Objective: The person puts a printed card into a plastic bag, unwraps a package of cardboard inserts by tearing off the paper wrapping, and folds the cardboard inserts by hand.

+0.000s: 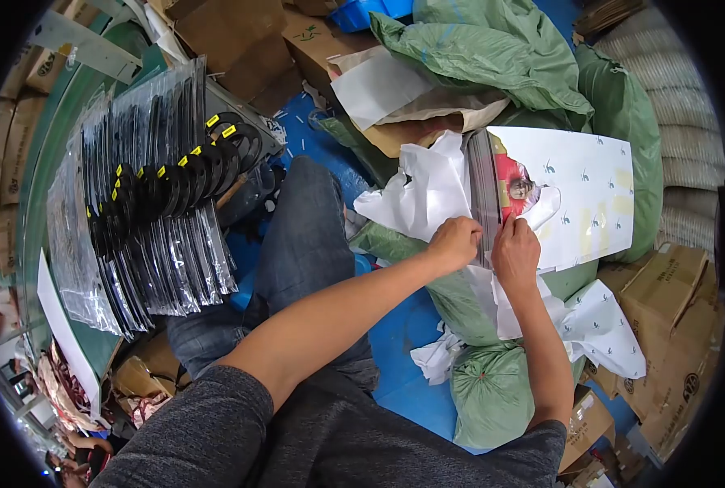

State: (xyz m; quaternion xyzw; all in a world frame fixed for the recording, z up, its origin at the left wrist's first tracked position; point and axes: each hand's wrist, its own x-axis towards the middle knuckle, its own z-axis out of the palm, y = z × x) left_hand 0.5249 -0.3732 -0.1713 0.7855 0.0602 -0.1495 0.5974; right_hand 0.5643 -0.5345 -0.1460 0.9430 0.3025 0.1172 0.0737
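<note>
A stack of thin flat sheets [483, 175] lies on its side, partly wrapped in white printed paper [594, 191]. Through a torn opening in the wrapping shows a red picture [512, 180] on the stack's face. My left hand [456, 242] is closed at the near side of the stack's edge; what its fingertips grip is hidden. Close beside it, my right hand [516, 250] pinches the wrapping paper at the torn opening, just below the picture. A loose, crumpled flap of white paper [423, 183] spreads out left of the stack.
Green woven sacks [492, 394] lie under and around the stack. On my left, a row of clear plastic packets with black round parts [171, 187] stands on a green table [33, 236]. Cardboard boxes [667, 285] fill the right side. Torn paper [436, 358] lies on the blue floor [407, 370].
</note>
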